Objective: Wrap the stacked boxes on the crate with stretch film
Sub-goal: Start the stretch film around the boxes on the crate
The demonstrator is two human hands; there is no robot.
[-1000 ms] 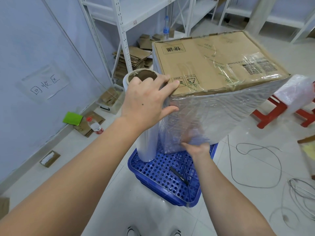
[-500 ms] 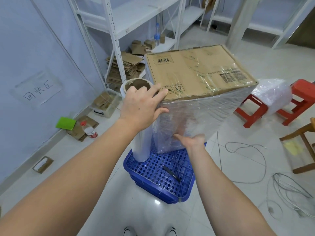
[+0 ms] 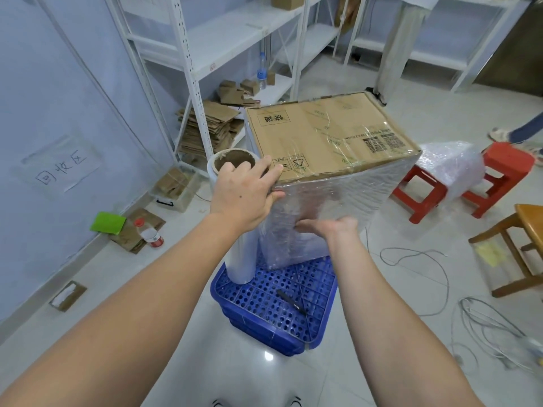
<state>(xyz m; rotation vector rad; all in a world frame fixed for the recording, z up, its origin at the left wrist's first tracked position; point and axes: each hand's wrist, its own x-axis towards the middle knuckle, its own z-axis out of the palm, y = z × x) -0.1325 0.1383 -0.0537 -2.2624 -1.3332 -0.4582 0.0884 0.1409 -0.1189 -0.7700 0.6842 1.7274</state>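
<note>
While the sides of the stacked boxes [image 3: 329,160] already carry several shiny layers of stretch film [image 3: 335,207], the cardboard top looks bare apart from tape and a narrow lip of film folded over its near edge. The stack stands on the far part of the blue crate [image 3: 273,306], which sits on the tiled floor. I judge the wrapping well advanced on the vertical faces I can see; the far faces are hidden from me, so I cannot say they are covered. Whether the film is cut free from the roll [image 3: 235,218] I cannot tell, and if not, cutting it and smoothing down the tail is what remains, plus any pass over the top if that is wanted. A black pen-like tool [image 3: 292,302] lies on the crate's near grid.

My left hand [image 3: 244,195] reaches forward with the arm extended, its fingers curled over the upper end of the upright roll, which stands on the crate's left corner just beside the boxes; my fingertips lie against the near top corner of the stack. My right hand [image 3: 332,227] is lower, palm turned toward the wrapped front face, fingers fairly straight and pressing flat on the film, holding nothing.
</note>
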